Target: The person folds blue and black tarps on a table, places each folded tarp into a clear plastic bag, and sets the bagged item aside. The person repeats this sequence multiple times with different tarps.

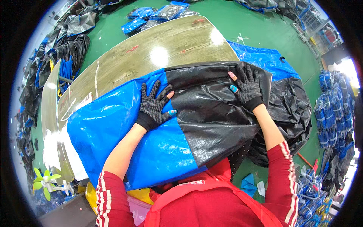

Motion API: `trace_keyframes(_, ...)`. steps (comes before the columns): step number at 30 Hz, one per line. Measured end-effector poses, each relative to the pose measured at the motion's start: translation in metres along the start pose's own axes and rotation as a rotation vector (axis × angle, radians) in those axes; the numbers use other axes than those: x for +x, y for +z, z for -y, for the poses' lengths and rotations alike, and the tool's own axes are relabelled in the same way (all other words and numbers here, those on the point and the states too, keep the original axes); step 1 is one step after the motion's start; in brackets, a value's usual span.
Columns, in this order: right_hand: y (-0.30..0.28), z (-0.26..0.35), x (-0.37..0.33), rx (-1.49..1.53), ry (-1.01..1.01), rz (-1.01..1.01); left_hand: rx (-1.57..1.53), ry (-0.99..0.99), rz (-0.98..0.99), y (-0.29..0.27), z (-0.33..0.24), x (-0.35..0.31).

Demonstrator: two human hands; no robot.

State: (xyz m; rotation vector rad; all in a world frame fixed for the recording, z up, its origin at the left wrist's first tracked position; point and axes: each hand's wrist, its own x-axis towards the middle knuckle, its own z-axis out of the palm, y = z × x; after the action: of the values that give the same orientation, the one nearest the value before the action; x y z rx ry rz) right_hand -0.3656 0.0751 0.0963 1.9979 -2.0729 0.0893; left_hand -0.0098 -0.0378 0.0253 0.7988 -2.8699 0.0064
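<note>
A large plastic sheet bag, blue (109,117) on the left and black (215,113) on the right, lies over the near part of a wood-grain table (124,56). My left hand (154,104), in a black dotted glove with some fingertips bare, rests spread out on the blue part close to the seam. Near the black part's far right corner, my right hand (247,85) presses down in a matching glove, fingers stretched. Blue tape wraps a fingertip on each hand. Neither hand grips anything.
More blue (261,58) and black sheeting (291,113) hangs off the table's right side. Folded packs (162,13) lie on the green floor beyond. Bundled blue stacks (329,109) stand at right, dark piles (72,53) at left. A small green-bladed fan (45,181) sits lower left.
</note>
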Motion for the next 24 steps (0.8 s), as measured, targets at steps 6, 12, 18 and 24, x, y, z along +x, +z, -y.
trace_keyframes(6, 0.079, -0.031, -0.022, 0.017, -0.070, -0.167, 0.420, -0.603, 0.158, -0.032, 0.074, -0.107)
trace_keyframes(12, 0.034, -0.017, -0.009, 0.035, -0.072, -0.021, 0.338, -0.922, 0.877, -0.075, 0.116, -0.119)
trace_keyframes(18, -0.059, 0.007, -0.108, 0.622, -0.483, -0.031, -0.088, 0.329, -0.195, -0.040, -0.009, 0.029)
trace_keyframes(24, -0.026, 0.048, -0.192, 0.322, -0.063, -0.409, -0.195, 0.568, 0.130, -0.052, -0.067, 0.086)
